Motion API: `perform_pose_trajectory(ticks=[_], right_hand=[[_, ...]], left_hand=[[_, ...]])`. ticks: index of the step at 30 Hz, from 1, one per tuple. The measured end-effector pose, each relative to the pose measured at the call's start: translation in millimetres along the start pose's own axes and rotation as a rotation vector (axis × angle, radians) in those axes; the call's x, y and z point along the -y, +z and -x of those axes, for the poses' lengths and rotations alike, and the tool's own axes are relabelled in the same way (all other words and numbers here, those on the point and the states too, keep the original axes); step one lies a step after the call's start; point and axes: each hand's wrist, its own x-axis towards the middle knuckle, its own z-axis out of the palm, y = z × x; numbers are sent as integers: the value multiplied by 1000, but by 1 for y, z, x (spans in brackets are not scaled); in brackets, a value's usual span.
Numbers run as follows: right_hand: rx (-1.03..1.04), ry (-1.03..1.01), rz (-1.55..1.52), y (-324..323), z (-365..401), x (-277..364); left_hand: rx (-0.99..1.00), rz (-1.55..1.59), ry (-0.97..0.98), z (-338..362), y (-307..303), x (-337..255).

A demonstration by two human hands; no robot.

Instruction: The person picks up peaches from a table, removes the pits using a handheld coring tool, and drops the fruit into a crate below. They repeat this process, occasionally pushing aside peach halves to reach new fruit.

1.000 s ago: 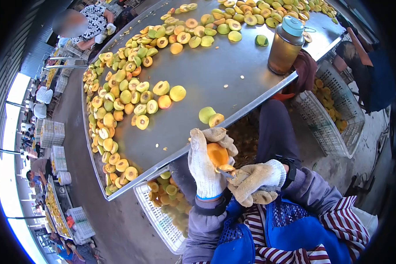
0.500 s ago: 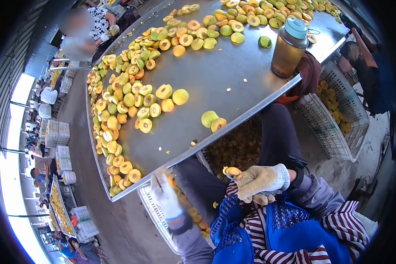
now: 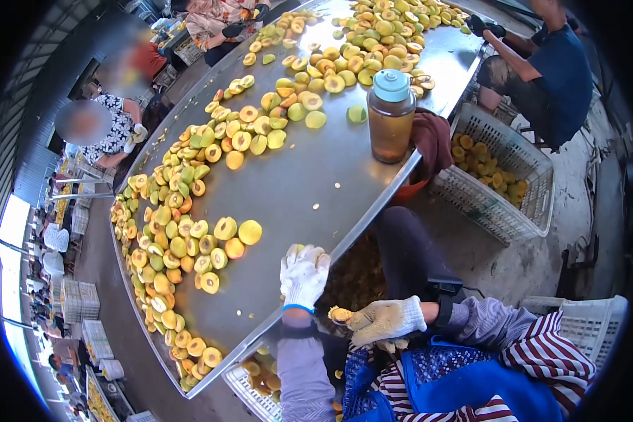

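My left hand (image 3: pixel 304 274), in a white knit glove, lies palm down on the steel table (image 3: pixel 309 183) near its front edge. Its fingers curve over a yellow-green peach piece (image 3: pixel 292 249), of which only a sliver shows. My right hand (image 3: pixel 385 320), in a dirtier glove, stays low over my lap below the table edge. It is closed around a small pitting tool, which carries an orange-brown pit or scrap (image 3: pixel 340 314) at its tip. The tool itself is mostly hidden. Several halved peaches (image 3: pixel 225 239) lie on the table left of my left hand.
A jar with a teal lid (image 3: pixel 390 116) and a dark red cloth (image 3: pixel 432 141) sit at the table's right edge. A white basket of fruit (image 3: pixel 496 172) stands beyond it, another basket (image 3: pixel 257 387) under the table. Other people work across the table and at upper right (image 3: pixel 548 63).
My left hand let go of the orange peach half, dropped toward the basket, then rose onto the table over the peach pieces by the edge. My view shifted right.
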Motion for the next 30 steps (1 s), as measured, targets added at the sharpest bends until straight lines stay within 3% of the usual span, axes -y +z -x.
perform_pose_trajectory(ticks=[1,9,12,13,16,18,20,23,30], right_hand=[[-12,10,10,-2,2,1],[2,52,23,-5,-11,12],[55,54,37,-3,-17,13],[54,42,15,-2,-18,11],[23,1,-49,-2,-20,8],[18,29,-40,-1,-23,9],[3,50,-32,2,-24,11],[-30,86,-13,1,-22,17],[-11,94,16,-6,-29,5]], left_hand=[[-106,20,-43,-2,9,9],[58,-121,-293,39,-15,73],[-44,-99,-392,51,-17,87],[-47,-167,-352,53,-18,88],[-179,30,-221,45,-25,72],[-200,275,-239,34,-24,47],[38,140,-434,20,-27,24],[263,131,-472,0,-19,34],[49,363,-588,17,-14,38]])
